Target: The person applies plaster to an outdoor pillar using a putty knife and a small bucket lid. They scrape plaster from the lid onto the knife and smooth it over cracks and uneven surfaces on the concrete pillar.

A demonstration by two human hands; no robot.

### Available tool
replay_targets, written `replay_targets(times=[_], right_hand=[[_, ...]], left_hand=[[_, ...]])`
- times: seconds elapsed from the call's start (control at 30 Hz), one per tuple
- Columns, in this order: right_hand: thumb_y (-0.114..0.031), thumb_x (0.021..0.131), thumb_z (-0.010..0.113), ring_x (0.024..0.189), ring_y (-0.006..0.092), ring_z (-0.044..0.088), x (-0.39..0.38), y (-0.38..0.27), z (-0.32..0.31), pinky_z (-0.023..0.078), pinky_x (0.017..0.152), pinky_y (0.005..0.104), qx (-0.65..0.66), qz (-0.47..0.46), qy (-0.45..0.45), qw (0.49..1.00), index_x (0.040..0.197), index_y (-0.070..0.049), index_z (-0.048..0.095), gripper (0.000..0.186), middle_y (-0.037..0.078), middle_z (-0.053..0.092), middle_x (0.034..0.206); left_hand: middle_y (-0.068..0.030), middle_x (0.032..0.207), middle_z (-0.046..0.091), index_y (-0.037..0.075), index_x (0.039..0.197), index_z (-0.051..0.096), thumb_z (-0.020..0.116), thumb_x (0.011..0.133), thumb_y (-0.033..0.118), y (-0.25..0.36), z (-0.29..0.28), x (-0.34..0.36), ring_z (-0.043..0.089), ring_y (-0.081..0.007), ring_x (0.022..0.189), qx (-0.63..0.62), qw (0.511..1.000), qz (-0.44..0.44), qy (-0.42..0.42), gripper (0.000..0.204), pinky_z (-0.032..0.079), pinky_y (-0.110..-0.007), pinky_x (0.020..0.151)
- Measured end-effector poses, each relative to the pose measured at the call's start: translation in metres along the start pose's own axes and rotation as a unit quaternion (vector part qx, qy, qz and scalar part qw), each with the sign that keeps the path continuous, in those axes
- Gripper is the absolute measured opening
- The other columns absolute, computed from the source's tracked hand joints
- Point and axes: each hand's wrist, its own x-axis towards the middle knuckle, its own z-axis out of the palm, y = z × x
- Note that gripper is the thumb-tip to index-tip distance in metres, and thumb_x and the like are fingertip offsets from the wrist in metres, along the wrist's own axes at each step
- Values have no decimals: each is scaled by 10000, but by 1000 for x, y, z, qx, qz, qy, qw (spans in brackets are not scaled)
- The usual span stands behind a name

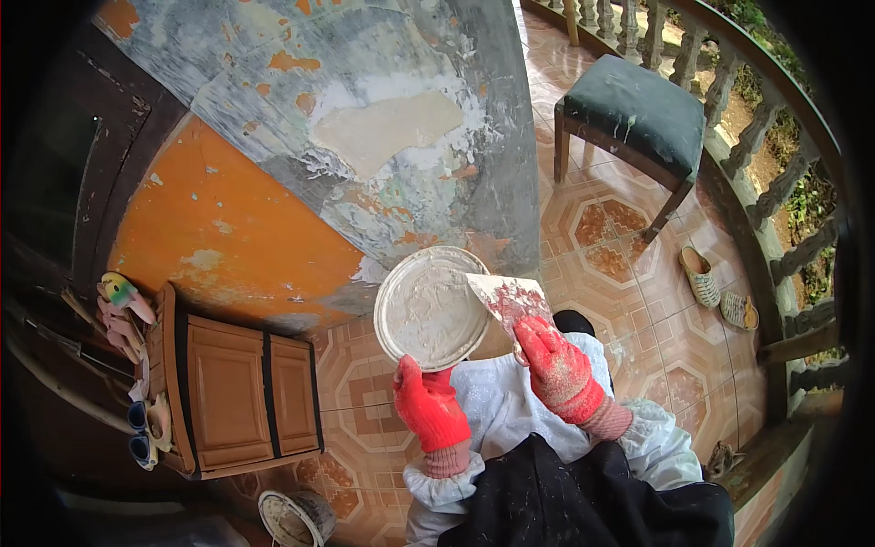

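My left hand (pixel 429 404), in a red knit glove, grips the near rim of a round, shallow white lid (pixel 428 314) smeared with pale filler paste. A flat putty knife (pixel 507 297) is held in my right hand (pixel 558 369), gloved the same way. Its wide blade, streaked with white and reddish marks, overlaps the lid's right edge. My right fingers wrap round the handle, which is mostly hidden. Ahead of the lid stands a wall (pixel 273 100) with peeling grey, white and orange paint and a smooth beige filled patch (pixel 387 128).
A paint-dripped black stool (pixel 633 114) stands at the far right by a balustrade (pixel 775 187). Two slippers (pixel 715 287) lie on the tiled floor. At left is a brown wooden cabinet (pixel 228 392) with small objects on top. A plaster-stained bucket (pixel 296 518) sits at the lower left.
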Motion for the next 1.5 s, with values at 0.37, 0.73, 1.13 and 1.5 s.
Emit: replay_targets(times=[0.37, 0.73, 1.13, 1.5], right_hand=[[101, 757, 514, 800, 242, 627, 13, 7, -37, 483, 700, 296, 120, 193, 56, 972, 1123, -117, 557, 428, 132, 624, 924], [95, 733, 479, 757, 208, 635, 114, -41, -89, 495, 685, 294, -66, -25, -48, 996, 1265, -183, 480, 600, 104, 634, 863], [-16, 752, 488, 746, 259, 620, 164, -86, -66, 496, 626, 322, -152, -225, -93, 958, 1274, -154, 452, 541, 97, 622, 852], [-85, 759, 500, 581, 221, 582, 176, -116, -36, 462, 481, 324, -289, -357, -67, 886, 1276, -234, 463, 539, 39, 572, 718]], left_hand=[[-182, 1187, 496, -45, 1154, 461, 548, 876, 217, 39, -16, 8, 518, -294, 1077, -23, 1000, 0, 12, 392, 475, -412, 876], [-118, 997, 540, -4, 1018, 468, 561, 881, 189, 61, -30, 8, 571, -215, 913, -6, 999, 19, 27, 255, 514, -361, 785], [-86, 994, 542, 17, 1036, 469, 533, 898, 184, 67, -45, -9, 563, -168, 905, 51, 999, -13, 11, 225, 500, -320, 766], [-105, 1039, 546, -4, 1069, 483, 530, 889, 116, 81, -58, -14, 566, -169, 922, 75, 995, -47, -36, 221, 509, -303, 755]])
